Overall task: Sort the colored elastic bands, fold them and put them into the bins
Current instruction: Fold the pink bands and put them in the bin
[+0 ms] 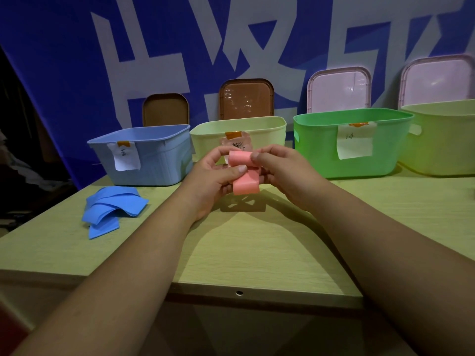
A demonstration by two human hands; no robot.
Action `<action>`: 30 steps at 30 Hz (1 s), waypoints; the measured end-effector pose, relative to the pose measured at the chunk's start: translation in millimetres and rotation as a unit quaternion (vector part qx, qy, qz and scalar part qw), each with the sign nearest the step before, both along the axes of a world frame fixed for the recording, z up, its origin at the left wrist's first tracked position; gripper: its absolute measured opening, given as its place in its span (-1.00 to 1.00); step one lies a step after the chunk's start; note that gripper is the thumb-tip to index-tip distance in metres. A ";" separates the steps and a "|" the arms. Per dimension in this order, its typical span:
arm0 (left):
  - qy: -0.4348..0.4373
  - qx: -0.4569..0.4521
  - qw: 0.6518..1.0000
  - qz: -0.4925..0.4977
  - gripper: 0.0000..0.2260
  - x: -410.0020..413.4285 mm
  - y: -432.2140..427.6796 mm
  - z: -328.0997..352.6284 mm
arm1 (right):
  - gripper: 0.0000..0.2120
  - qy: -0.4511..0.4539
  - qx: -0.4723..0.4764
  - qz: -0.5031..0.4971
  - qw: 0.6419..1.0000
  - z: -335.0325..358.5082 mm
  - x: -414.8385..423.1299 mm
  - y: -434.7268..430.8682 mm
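Both hands hold a pink elastic band above the middle of the table, partly folded into a short stack. My left hand grips its left side with the thumb laid across the front. My right hand pinches the upper fold from the right. A loose pile of blue bands lies on the table at the left. Behind stand a blue bin, a pale yellow bin, a green bin and another pale yellow bin, the first three with paper labels.
Brown lids and pink lids lean against the blue banner wall behind the bins. The wooden table has its front edge close to me, with a small hole in it. Dark clutter sits off the table's left side.
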State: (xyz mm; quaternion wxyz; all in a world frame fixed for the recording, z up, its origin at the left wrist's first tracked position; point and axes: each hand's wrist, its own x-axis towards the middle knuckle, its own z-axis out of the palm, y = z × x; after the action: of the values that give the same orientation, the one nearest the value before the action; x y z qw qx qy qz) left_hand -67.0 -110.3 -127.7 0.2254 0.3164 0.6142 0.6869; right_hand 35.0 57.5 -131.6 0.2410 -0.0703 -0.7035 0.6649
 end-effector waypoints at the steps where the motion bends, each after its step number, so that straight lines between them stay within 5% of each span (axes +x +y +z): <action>1: -0.004 0.004 1.000 -0.001 -0.58 0.1 0.0 0.1 | -0.85 0.005 0.002 -0.004 1.000 0.5 0.2 -0.3; 12: -0.045 0.009 0.999 0.025 -0.71 2.5 -1.6 1.3 | -0.72 0.018 0.077 -0.026 0.997 0.0 2.7 1.6; 18: -0.046 0.036 0.998 0.007 -0.64 3.5 -4.8 3.7 | -0.75 0.005 0.013 0.014 1.000 -2.4 -1.1 0.9; 30: -0.061 0.037 0.997 0.004 -0.69 4.8 -2.9 3.5 | -0.77 0.011 0.051 -0.012 0.999 -1.4 1.3 3.6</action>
State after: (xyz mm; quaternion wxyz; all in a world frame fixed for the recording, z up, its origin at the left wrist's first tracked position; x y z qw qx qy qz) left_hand -62.1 -113.2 -124.2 0.2479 0.2798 0.5749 0.7278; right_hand 36.3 61.0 -133.0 0.2599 -0.0592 -0.7327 0.6261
